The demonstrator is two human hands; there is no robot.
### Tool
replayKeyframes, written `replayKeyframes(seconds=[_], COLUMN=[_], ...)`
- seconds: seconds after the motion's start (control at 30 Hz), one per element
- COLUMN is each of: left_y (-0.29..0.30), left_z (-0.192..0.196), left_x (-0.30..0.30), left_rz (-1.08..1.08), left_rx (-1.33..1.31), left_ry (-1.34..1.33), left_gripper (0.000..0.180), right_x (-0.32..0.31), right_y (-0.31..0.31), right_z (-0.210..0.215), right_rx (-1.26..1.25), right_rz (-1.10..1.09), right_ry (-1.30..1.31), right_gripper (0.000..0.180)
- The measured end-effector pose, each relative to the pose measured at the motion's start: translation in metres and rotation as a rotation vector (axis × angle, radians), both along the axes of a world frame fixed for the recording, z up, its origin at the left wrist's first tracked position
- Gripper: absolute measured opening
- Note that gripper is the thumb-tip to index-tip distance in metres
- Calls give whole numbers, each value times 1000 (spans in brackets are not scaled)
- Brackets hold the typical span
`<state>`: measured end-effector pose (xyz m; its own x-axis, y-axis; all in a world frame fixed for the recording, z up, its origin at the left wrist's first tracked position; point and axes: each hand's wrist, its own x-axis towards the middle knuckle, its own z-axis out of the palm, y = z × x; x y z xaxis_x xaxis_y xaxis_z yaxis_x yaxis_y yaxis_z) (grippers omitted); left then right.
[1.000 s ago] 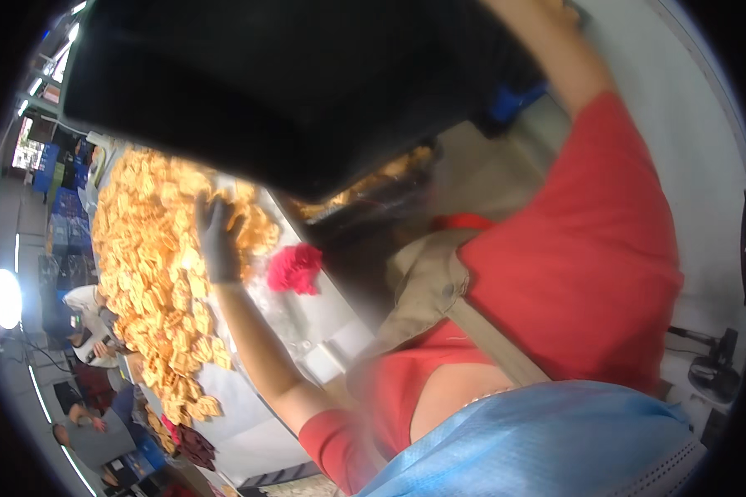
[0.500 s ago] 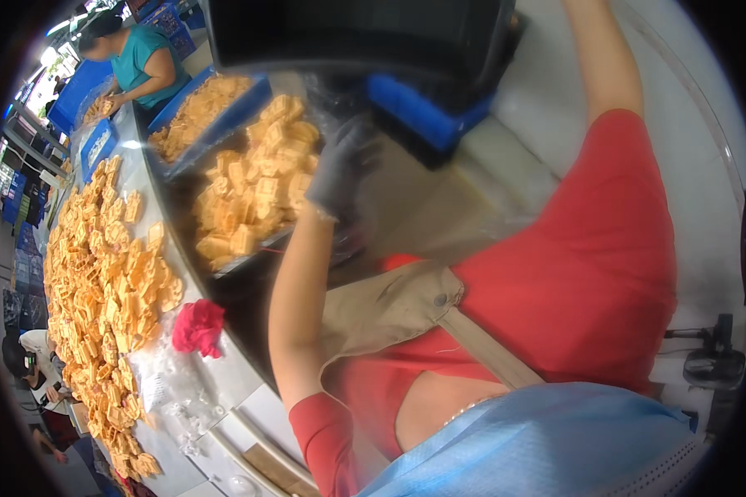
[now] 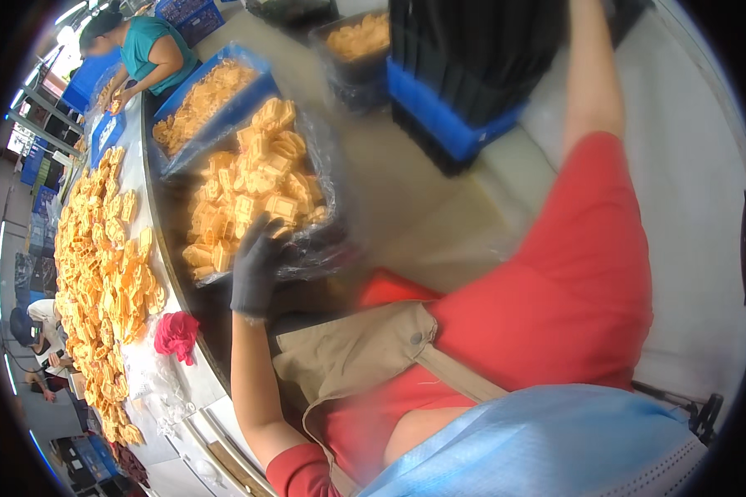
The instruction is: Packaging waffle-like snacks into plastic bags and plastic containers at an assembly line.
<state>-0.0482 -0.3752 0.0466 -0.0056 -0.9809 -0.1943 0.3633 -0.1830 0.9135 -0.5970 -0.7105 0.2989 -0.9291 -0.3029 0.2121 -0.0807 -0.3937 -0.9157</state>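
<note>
Left hand (image 3: 257, 269), dark-gloved, grip closed on the rim of a plastic-lined crate of orange parts (image 3: 253, 195) beside the counter (image 3: 153, 377). Right hand out of view overhead. Likely mid-placement; next calls for setting the crate steady, then letting go.

Around the gloved left hand (image 3: 259, 267) there is little room: it rests on the near edge of a plastic-lined crate of orange pieces (image 3: 253, 195), with a blue crate (image 3: 211, 95) of the same pieces packed close behind it. To the left, the long table (image 3: 153, 377) is heaped with orange pieces (image 3: 104, 265), and a red rag (image 3: 176, 334) lies at its edge. A stack of black crates (image 3: 472, 58) blocks the far right. Between the two lies an open strip of pale floor (image 3: 414, 199).
</note>
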Motion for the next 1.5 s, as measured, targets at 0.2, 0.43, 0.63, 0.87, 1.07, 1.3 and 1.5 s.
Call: replayKeyframes(seconds=[0.2, 0.43, 0.63, 0.87, 1.07, 1.3, 1.5], left_y=[-6, -19, 3, 26, 40, -12, -54], left_z=[10, 0, -2, -35, -84, -120, -106], left_x=[-4, -20, -5, 23, 38, 40, 70], left_rz=[14, 140, 183, 462, 621, 610, 680], left_rx=[-101, 17, 52, 68, 190, 192, 445], left_ry=[-86, 6, -33, -225, -859, -1507, -1567], left_gripper=[43, 48, 47, 40, 60, 85, 91], right_x=[-81, -152, -143, 164, 395, 485, 528], right_y=[-32, -63, -73, 44, 65, 68, 65], right_z=[-62, -115, -141, -294, -368, -370, -360], right_rx=[86, 202, 360, 36, -64, 155, 203], right_rz=[-112, -171, -610, 653, 1086, 1449, 1451], right_ry=[175, 410, 779, 648, 1229, 1252, 1346], right_gripper=[39, 33, 28, 9, 88, 101, 89])
